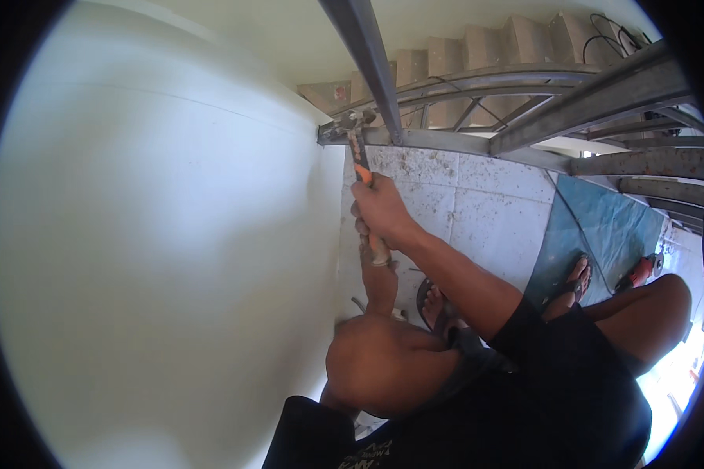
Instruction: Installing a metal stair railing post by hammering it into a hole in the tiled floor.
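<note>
My right hand (383,209) is wrapped round the handle of a claw hammer (360,159), which is black and orange with a worn butt end. Its metal head lies close to the corner where the grey steel frame (438,141) meets the white wall; contact cannot be made out. My left hand (366,248) is low beside the wall, under the hammer handle and my right hand. Most of its fingers are hidden, so what it holds, if anything, does not show.
A steel post (368,59) rises from the frame. Beyond it climb tiled stairs (446,59). The white wall (172,219) borders my left. Debris dots the pale floor tiles (493,219). A teal sheet (579,211), a cable and a red power tool (640,271) are at right.
</note>
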The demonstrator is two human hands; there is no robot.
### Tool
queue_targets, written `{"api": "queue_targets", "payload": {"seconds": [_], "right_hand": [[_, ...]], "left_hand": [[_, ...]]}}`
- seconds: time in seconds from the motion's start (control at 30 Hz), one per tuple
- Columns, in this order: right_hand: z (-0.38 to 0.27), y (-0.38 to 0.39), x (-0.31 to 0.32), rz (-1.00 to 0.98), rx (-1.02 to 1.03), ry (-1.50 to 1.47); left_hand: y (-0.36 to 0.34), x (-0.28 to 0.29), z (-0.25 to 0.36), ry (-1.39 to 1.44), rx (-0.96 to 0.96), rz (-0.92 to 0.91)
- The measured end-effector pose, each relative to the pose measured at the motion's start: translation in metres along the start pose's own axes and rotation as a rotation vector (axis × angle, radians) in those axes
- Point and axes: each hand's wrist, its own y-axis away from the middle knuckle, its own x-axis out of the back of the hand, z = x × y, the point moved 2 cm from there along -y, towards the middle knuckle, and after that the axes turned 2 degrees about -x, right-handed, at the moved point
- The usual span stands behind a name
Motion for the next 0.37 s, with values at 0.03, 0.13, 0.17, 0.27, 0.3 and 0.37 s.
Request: {"api": "queue_targets", "payload": {"seconds": [0.03,0.13,0.17,0.27,0.3,0.37], "right_hand": [[-0.002,0.004,0.006,-0.021,0.011,-0.051],[0.004,0.003,-0.009,0.148,0.074,-0.006],[0.001,0.009,-0.006,0.081,0.13,-0.005],[-0.01,0.026,0.022,-0.085,-0.05,0.116],[-0.008,0.037,0.034,-0.136,-0.039,0.224],[0.007,0.056,0.056,-0.19,-0.069,0.355]], "left_hand": [[-0.002,0.002,0.003,0.076,0.038,0.012],[0.0,0.008,0.011,0.123,0.051,0.02],[0.001,0.013,0.015,0.054,-0.018,0.002],[0.001,0.014,0.022,-0.048,0.069,0.027],[0.0,0.014,0.019,-0.035,0.08,0.017],[-0.005,0.013,0.005,-0.108,0.034,-0.035]]}}
